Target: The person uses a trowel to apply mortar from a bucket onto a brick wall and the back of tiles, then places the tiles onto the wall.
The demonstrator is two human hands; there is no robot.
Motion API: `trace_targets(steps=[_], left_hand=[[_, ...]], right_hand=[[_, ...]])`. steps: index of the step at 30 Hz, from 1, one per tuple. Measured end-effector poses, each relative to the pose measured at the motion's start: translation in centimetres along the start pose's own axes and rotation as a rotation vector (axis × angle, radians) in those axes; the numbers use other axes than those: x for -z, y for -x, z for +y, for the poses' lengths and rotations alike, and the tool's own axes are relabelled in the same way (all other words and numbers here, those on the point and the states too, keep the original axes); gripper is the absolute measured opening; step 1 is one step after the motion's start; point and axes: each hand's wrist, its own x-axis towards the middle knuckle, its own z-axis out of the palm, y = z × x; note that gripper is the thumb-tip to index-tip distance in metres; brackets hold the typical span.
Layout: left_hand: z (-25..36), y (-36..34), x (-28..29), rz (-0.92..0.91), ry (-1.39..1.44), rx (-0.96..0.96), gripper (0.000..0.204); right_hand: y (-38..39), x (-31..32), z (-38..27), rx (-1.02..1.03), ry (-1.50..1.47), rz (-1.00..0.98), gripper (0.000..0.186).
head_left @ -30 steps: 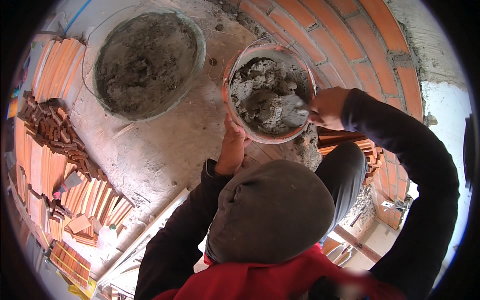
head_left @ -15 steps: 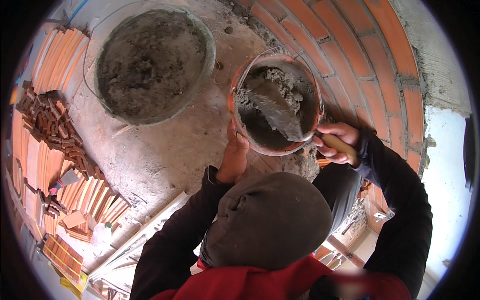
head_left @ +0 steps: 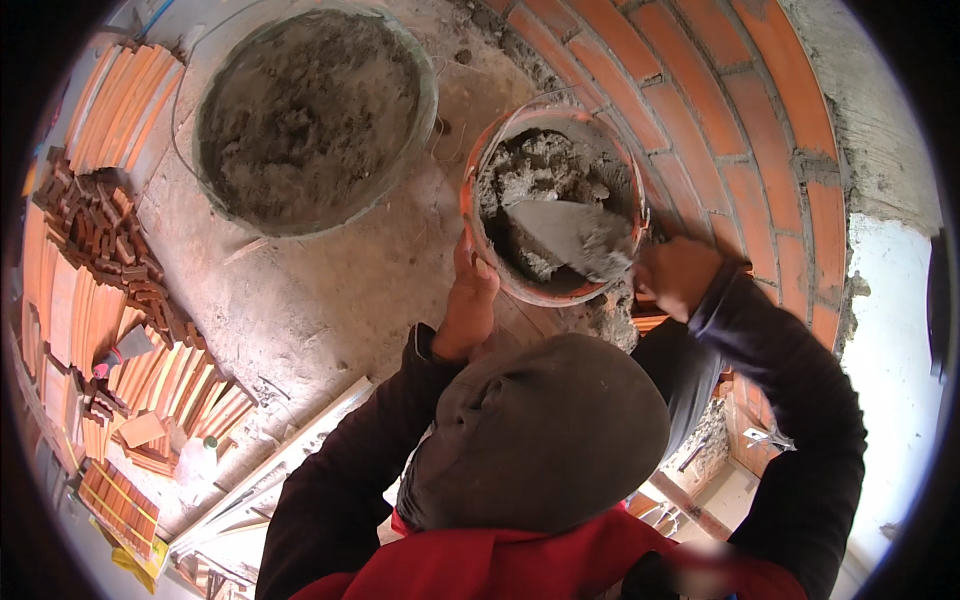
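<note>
Trowel loaded, not yet clear of bucket

We found the right hand (head_left: 680, 275)'s grip closed on the trowel (head_left: 565, 232), its blade bearing mortar (head_left: 535, 165) inside the orange-rimmed bucket (head_left: 469, 200), upper centre of frame. The left hand (head_left: 470, 308) touched the bucket's lower-left side; its closure we could not tell. We judged the scooping partway, ample mortar left.

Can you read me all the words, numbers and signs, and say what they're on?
There are none I can read.
Orange bucket, trowel and brick wall: no writing shows.
Yellow thing at the lower left: any print is too small to read.
Bottle with green cap: too small and washed out to tell.
</note>
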Motion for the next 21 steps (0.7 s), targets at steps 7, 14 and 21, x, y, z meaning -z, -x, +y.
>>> trace_targets(steps=[7, 14, 21], left_hand=[[0.9, -0.2, -0.4, -0.01, 0.043, -0.091, 0.074], [0.5, -0.3, -0.4, -0.031, -0.031, -0.174, 0.072], [0.9, -0.6, -0.5, -0.022, -0.004, -0.128, 0.068]], right_hand=[[0.1, 6.5, 1.4, 0.124, 0.046, 0.021, 0.035], [-1.7, 4.9, 0.7, 0.026, 0.198, -0.331, 0.036], [-0.5, 6.0, -2.3, 0.063, 0.212, -0.223, 0.03]])
